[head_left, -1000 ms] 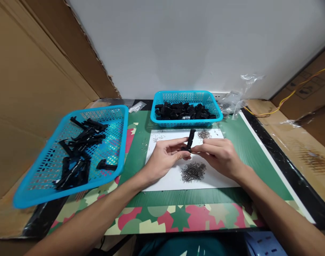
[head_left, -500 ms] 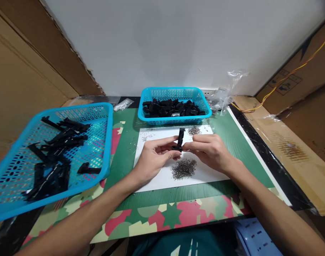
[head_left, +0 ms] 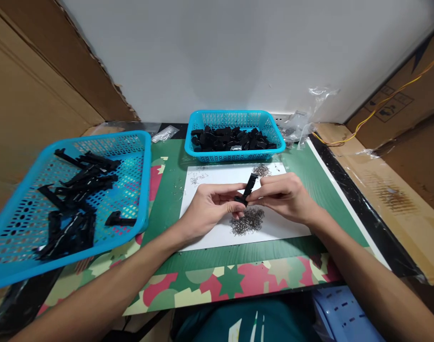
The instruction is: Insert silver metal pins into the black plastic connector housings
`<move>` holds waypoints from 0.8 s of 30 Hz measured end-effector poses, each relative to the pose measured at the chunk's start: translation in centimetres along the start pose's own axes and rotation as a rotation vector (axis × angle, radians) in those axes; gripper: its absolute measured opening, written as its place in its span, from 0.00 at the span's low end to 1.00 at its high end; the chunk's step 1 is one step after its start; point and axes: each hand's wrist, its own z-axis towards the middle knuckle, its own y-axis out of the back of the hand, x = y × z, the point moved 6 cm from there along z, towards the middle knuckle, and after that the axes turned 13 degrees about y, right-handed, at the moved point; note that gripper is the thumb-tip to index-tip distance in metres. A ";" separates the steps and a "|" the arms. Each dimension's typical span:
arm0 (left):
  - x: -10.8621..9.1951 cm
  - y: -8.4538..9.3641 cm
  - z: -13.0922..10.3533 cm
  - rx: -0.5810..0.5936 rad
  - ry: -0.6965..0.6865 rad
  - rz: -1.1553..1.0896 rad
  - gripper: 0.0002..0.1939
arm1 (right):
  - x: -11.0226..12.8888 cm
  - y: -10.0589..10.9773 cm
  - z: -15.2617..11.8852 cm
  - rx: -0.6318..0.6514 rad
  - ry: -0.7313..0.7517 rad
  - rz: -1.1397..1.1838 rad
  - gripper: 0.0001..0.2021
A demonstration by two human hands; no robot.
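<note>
- My left hand (head_left: 206, 207) pinches the black part (head_left: 251, 184) above the white paper (head_left: 202, 239).
- That part leans right now, nearly upright before.
- My right hand (head_left: 286, 197) touches it; pinching, I can't tell.

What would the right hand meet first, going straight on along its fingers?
The black part held in the left hand, directly ahead of the right hand; any gap is hard to judge from one view.
</note>
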 end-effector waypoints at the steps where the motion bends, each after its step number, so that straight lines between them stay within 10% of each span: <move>1: 0.0 0.0 0.0 0.001 0.007 -0.012 0.26 | 0.0 0.0 0.0 -0.007 -0.023 0.034 0.07; 24: -0.5 0.4 -0.4 -0.071 -0.005 -0.051 0.30 | -0.6 -0.5 -0.6 -0.104 -0.309 0.179 0.03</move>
